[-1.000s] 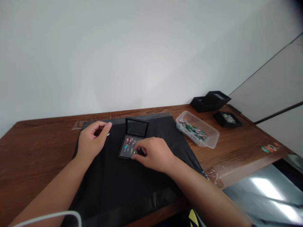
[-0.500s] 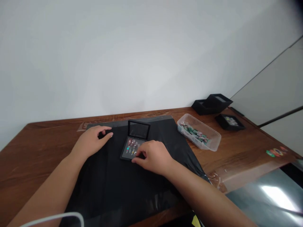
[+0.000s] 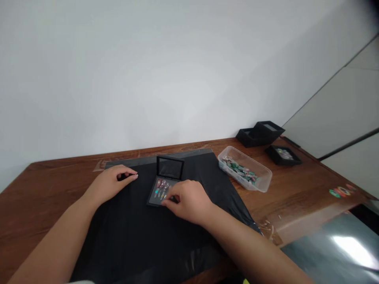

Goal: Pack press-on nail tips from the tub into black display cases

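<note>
A small black case (image 3: 152,198) lies on the black sheet with its framed, see-through lid (image 3: 169,167) raised. Rows of decorated false nails (image 3: 161,184) sit in the case, in pinkish, grey and turquoise tones. My right hand (image 3: 189,200) reaches over the case's right side, thumb and forefinger closed at its front edge; what is between them is too small to make out. It covers part of the nails. Left of the case, my left hand (image 3: 111,183) rests by the sheet, thumb and forefinger tips drawn together; whatever they hold cannot be made out.
Right of the sheet (image 3: 133,236), a clear plastic tub (image 3: 263,177) holds many green and pinkish nails. Black boxes (image 3: 257,136) are stacked by the wall, and another black box (image 3: 282,156) with nails stands nearer. Small coloured pieces (image 3: 342,192) lie on the wooden table at right.
My left thumb and forefinger have drawn closer together. My right fingers stay at the case's front right, their tips slightly shifted. The whole view has shifted a little.
</note>
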Demonstrator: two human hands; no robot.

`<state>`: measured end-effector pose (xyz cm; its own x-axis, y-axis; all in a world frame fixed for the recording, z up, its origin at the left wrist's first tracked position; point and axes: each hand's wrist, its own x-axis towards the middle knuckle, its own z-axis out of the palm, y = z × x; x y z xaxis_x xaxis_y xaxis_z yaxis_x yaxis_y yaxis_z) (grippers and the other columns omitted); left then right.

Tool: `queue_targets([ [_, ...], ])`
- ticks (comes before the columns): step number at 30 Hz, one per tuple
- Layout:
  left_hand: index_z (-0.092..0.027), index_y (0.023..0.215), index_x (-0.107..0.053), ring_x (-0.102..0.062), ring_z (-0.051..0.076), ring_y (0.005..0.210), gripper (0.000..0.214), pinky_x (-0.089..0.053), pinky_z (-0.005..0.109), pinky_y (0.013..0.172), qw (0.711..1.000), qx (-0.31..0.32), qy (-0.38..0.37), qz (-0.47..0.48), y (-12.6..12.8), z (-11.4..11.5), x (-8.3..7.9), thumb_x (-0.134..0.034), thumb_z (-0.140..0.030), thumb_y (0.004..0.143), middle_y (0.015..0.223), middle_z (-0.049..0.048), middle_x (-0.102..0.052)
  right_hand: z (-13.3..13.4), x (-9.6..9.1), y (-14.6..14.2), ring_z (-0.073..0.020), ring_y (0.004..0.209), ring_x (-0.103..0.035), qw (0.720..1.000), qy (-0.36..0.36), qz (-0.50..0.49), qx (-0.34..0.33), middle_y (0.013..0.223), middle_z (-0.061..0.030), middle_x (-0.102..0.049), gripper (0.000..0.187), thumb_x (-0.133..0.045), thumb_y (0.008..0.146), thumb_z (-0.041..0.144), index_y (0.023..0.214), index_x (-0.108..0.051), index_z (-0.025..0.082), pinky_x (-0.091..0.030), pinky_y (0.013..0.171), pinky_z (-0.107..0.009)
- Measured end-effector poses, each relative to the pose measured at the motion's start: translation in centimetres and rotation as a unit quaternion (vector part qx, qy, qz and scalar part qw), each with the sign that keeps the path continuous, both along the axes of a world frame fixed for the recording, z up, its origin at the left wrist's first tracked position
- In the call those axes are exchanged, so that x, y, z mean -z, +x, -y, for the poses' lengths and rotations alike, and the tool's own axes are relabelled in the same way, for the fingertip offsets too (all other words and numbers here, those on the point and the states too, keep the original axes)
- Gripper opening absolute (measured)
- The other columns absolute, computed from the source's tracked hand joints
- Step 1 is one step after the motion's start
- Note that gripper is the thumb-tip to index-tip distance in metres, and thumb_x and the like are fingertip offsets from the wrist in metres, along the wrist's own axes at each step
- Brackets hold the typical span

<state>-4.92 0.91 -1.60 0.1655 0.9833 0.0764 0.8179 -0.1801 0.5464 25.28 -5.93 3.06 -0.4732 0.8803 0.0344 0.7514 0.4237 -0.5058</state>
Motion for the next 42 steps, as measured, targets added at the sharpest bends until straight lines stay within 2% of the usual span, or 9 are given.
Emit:
queue_targets([
  [4, -0.030, 0.088, -0.082, -0.060, 0.023, 0.076, 0.043, -0.046, 0.031, 0.069, 1.000, -0.018, 0.003, -0.010, 0.3, -0.1, 0.1, -0.061, -0.067, 0.078, 0.093, 0.0029, -0.077, 0.2, -0.6, -0.1, -0.0115, 0.067, -0.062, 0.995, 0.032, -0.081, 0.051, 0.072, 0.0014, -0.072, 0.029, -0.067, 0.091, 0.046, 0.076, -0.078, 0.024, -0.034, 0.061, -0.025],
  [8, -0.028, 0.087, -0.079, -0.061, 0.022, 0.075, 0.040, -0.046, 0.031, 0.069, 1.000, -0.008, 0.015, -0.007, 0.2, 0.0, 0.1, -0.060, -0.062, 0.080, 0.090, 0.0021, -0.076, 1.2, -3.6, 0.6, -0.0111, 0.062, -0.058, 0.981, 0.062, -0.124, 0.136, 0.066, -0.0003, -0.069, 0.041, -0.057, 0.097, 0.047, 0.072, -0.073, 0.019, -0.035, 0.059, -0.025],
  [12, -0.025, 0.083, -0.072, -0.060, 0.020, 0.064, 0.037, -0.045, 0.029, 0.060, 0.998, -0.059, 0.033, -0.001, 0.1, 0.2, -0.1, -0.058, -0.059, 0.082, 0.069, 0.0005, -0.069, 1.0, -8.0, 5.5, -0.0148, 0.063, -0.059, 0.979, 0.042, 0.019, 0.199, 0.068, -0.0019, -0.069, 0.041, -0.052, 0.098, 0.052, 0.079, -0.074, 0.023, -0.032, 0.057, -0.027],
  [15, -0.024, 0.078, -0.065, -0.062, 0.020, 0.064, 0.034, -0.045, 0.028, 0.059, 0.994, -0.088, 0.057, 0.027, 0.4, 0.4, -0.5, -0.058, -0.057, 0.082, 0.067, 0.0004, -0.069, -1.3, -9.3, 11.6, -0.0236, 0.080, -0.067, 0.937, -0.014, 0.205, 0.282, 0.089, -0.0090, -0.076, 0.028, -0.061, 0.092, 0.046, 0.094, -0.078, 0.023, -0.036, 0.063, -0.030],
  [17, -0.024, 0.074, -0.062, -0.061, 0.020, 0.063, 0.035, -0.045, 0.028, 0.059, 0.994, -0.092, 0.058, 0.030, 0.7, 0.5, -0.7, -0.058, -0.058, 0.082, 0.065, 0.0001, -0.067, -3.6, -8.7, 15.3, -0.0265, 0.090, -0.069, 0.918, -0.066, 0.264, 0.288, 0.102, -0.0117, -0.076, 0.024, -0.067, 0.088, 0.037, 0.103, -0.077, 0.021, -0.041, 0.068, -0.031],
  [20, -0.024, 0.072, -0.059, -0.059, 0.019, 0.061, 0.039, -0.043, 0.028, 0.058, 0.995, -0.088, 0.048, 0.028, 1.1, 0.6, -0.6, -0.056, -0.062, 0.082, 0.063, -0.0007, -0.064, -6.2, -6.4, 18.5, -0.0247, 0.097, -0.069, 0.923, -0.071, 0.269, 0.266, 0.113, -0.0109, -0.074, 0.032, -0.072, 0.083, 0.026, 0.114, -0.074, 0.021, -0.044, 0.073, -0.029],
  [23, -0.024, 0.077, -0.061, -0.058, 0.019, 0.062, 0.040, -0.043, 0.028, 0.060, 0.996, -0.075, 0.038, 0.036, 1.2, 0.5, 0.0, -0.056, -0.064, 0.084, 0.065, -0.0017, -0.063, -7.2, -3.9, 18.9, -0.0241, 0.099, -0.069, 0.928, -0.066, 0.272, 0.247, 0.113, -0.0093, -0.074, 0.037, -0.075, 0.079, 0.026, 0.116, -0.073, 0.023, -0.044, 0.075, -0.028],
  [27, -0.024, 0.088, -0.064, -0.061, 0.020, 0.066, 0.042, -0.044, 0.029, 0.063, 0.996, -0.056, 0.017, 0.061, 1.0, 0.1, 0.8, -0.055, -0.065, 0.086, 0.069, -0.0015, -0.065, -7.2, -2.1, 18.2, -0.0250, 0.097, -0.070, 0.928, -0.059, 0.272, 0.248, 0.110, -0.0099, -0.075, 0.027, -0.073, 0.080, 0.031, 0.106, -0.076, 0.022, -0.044, 0.073, -0.028],
  [42, -0.029, 0.098, -0.070, -0.071, 0.026, 0.090, 0.046, -0.048, 0.030, 0.075, 0.999, -0.035, -0.016, 0.037, 0.7, -0.1, 1.0, -0.048, -0.068, 0.092, 0.096, 0.0010, -0.079, -6.7, -3.1, 19.4, -0.0219, 0.087, -0.069, 0.932, -0.027, 0.232, 0.277, 0.096, -0.0091, -0.076, 0.020, -0.066, 0.090, 0.036, 0.093, -0.076, 0.019, -0.039, 0.066, -0.027],
])
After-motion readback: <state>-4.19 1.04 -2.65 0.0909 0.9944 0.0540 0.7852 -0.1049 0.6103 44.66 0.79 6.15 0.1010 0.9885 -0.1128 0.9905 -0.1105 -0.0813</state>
